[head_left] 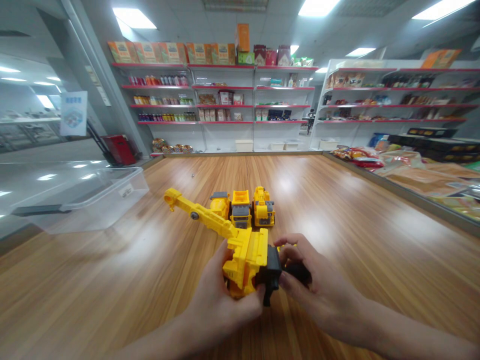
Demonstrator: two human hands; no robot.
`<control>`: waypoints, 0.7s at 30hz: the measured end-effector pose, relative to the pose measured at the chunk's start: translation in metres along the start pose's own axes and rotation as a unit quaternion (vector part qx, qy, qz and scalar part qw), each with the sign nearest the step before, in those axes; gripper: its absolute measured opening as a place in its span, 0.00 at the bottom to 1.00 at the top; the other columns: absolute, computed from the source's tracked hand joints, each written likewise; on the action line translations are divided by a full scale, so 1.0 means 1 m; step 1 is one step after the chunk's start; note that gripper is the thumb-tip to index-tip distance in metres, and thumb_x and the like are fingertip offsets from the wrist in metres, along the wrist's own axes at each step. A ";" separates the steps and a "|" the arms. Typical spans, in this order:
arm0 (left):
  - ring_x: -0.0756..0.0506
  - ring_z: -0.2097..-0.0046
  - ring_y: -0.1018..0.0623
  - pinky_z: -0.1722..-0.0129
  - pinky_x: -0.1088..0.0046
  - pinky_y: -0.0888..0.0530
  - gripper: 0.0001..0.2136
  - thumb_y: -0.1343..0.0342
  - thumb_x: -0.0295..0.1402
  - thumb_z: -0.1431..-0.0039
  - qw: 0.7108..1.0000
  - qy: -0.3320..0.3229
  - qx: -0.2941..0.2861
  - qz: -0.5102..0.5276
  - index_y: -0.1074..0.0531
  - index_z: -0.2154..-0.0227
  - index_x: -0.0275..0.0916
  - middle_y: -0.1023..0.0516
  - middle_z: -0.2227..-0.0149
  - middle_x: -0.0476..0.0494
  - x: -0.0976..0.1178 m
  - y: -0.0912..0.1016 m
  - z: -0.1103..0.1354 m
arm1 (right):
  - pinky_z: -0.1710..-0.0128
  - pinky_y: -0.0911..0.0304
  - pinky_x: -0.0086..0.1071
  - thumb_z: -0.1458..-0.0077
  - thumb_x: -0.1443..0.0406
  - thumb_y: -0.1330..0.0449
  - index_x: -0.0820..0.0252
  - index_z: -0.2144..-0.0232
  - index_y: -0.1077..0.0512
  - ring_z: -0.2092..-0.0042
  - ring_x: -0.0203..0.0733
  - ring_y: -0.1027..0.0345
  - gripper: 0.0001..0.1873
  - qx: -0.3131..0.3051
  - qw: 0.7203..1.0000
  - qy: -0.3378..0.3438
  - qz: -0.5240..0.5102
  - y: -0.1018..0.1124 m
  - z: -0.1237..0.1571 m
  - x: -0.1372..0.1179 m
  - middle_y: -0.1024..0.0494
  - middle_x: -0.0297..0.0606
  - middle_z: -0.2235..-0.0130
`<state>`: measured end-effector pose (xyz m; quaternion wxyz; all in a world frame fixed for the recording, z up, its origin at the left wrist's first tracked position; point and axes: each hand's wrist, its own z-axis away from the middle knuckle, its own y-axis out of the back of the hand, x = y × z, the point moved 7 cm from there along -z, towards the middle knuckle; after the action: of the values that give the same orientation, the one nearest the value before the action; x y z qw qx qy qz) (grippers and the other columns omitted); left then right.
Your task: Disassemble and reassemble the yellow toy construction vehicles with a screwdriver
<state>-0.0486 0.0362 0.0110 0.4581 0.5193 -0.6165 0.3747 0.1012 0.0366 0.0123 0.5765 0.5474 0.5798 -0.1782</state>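
The crane (247,252) is clasped in the left hand (217,297), fingers curled; a black part (273,265) is pinched by the right hand (318,287). Farther off, three trucks (240,212) are lined up.

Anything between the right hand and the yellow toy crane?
Nothing visible. The right hand grips a dark piece beside the yellow toy crane, which the left hand holds; whether piece and crane join is hidden. Three toy vehicles stand beyond, not between.

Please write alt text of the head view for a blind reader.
A left hand holds a yellow toy crane above a wood-grain table; the right hand grasps a dark part beside it. Three yellow toy construction vehicles and stocked shelves stand beyond.
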 end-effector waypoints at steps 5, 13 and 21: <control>0.46 0.66 0.18 0.67 0.78 0.21 0.19 0.39 0.19 0.57 1.000 0.006 -0.003 0.008 0.32 0.61 0.40 0.19 0.65 0.49 0.004 -0.002 -0.002 | 0.65 0.34 0.34 0.36 0.68 0.51 0.51 0.47 0.47 0.65 0.38 0.31 0.16 -0.001 0.999 -0.012 -0.039 -0.004 0.002 0.003 0.26 0.33 0.66; 0.47 0.67 0.18 0.68 0.78 0.21 0.19 0.39 0.19 0.58 1.000 0.014 0.008 0.007 0.32 0.62 0.40 0.20 0.66 0.50 0.005 -0.002 -0.003 | 0.64 0.33 0.35 0.36 0.69 0.50 0.52 0.46 0.47 0.64 0.39 0.29 0.18 0.016 0.999 -0.011 -0.040 -0.002 0.000 0.002 0.25 0.34 0.65; 0.47 0.64 0.19 0.66 0.78 0.22 0.18 0.39 0.20 0.55 1.000 0.015 -0.009 -0.004 0.33 0.60 0.40 0.21 0.63 0.49 0.004 -0.002 -0.001 | 0.63 0.33 0.37 0.40 0.70 0.46 0.54 0.43 0.48 0.65 0.41 0.29 0.24 0.018 1.000 -0.015 -0.013 0.000 0.001 -0.003 0.25 0.36 0.66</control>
<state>-0.0465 0.0353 0.0150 0.4731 0.5120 -0.6111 0.3749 0.1006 0.0344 0.0146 0.5725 0.5478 0.5749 -0.2040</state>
